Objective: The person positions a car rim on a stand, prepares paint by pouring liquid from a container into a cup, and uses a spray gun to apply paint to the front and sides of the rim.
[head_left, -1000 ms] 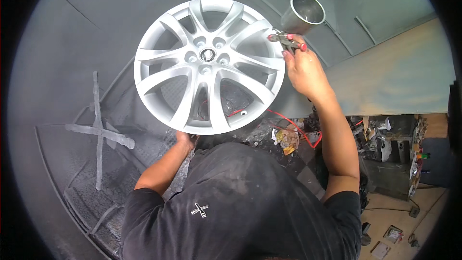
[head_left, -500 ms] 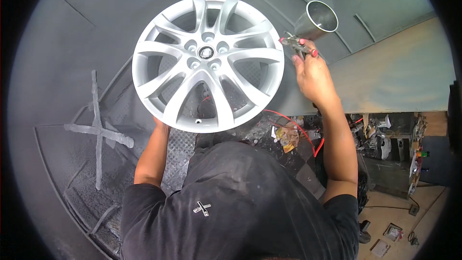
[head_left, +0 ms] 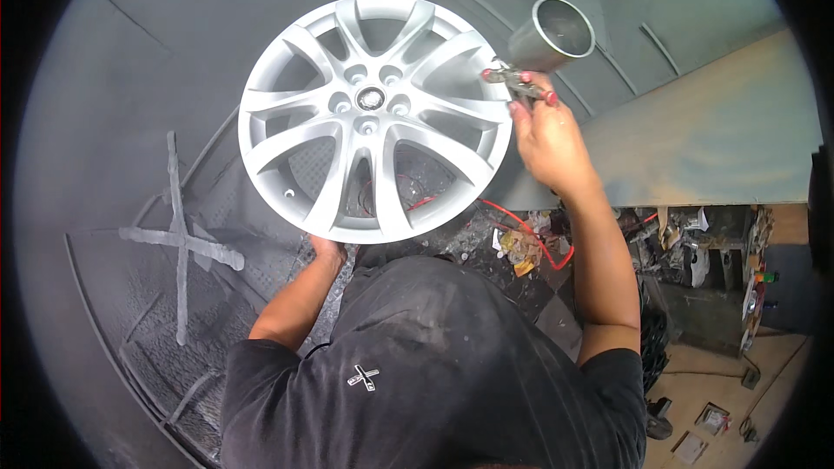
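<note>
Silver alloy wheel just left of right hand. Curled around spray gun, fingers behind leftward-pointing front. Left hand at wheel's lower edge, fingertips hidden, grip indeterminable.

A silver wheel with paired spokes is face up, a round cap at its centre ringed by five bolt holes. The left hand is at the near rim, its fingers hidden behind the wheel. The right hand grips a spray gun topped by a tilted metal cup; the gun points left, overlapping the far-right rim in view, though whether it touches cannot be told. A red hose loops near crumpled paper. A grey cross stands left, a pale board right, and a dark shirt fills the foreground
</note>
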The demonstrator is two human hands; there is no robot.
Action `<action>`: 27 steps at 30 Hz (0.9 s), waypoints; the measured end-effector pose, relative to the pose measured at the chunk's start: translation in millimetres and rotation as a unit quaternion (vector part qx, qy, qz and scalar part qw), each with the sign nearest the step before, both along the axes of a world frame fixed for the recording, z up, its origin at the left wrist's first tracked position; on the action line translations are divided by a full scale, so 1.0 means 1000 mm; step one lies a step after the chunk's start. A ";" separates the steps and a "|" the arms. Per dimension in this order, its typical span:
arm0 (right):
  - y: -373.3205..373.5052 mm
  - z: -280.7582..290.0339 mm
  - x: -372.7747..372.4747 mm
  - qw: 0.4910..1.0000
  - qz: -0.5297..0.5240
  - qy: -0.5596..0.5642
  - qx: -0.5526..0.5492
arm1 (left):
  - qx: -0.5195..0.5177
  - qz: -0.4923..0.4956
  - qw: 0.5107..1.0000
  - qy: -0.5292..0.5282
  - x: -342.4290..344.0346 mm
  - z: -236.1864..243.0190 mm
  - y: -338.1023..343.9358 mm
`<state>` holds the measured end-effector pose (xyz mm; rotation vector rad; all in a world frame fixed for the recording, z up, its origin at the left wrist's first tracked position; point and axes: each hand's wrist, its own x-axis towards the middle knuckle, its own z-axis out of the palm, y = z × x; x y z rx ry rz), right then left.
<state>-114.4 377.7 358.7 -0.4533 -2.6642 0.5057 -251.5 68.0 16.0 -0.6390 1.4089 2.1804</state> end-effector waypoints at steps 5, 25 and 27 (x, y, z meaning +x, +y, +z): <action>0.020 -0.008 0.008 0.994 -0.100 0.008 0.049 | 0.019 0.016 0.999 -0.033 0.009 -0.016 -0.021; -0.068 -0.020 0.022 0.976 0.145 -0.004 -0.161 | -0.001 -0.024 0.998 0.055 -0.096 -0.033 -0.069; -0.053 -0.022 0.021 0.990 0.119 0.078 -0.021 | -0.026 -0.028 0.997 0.067 -0.088 -0.032 -0.069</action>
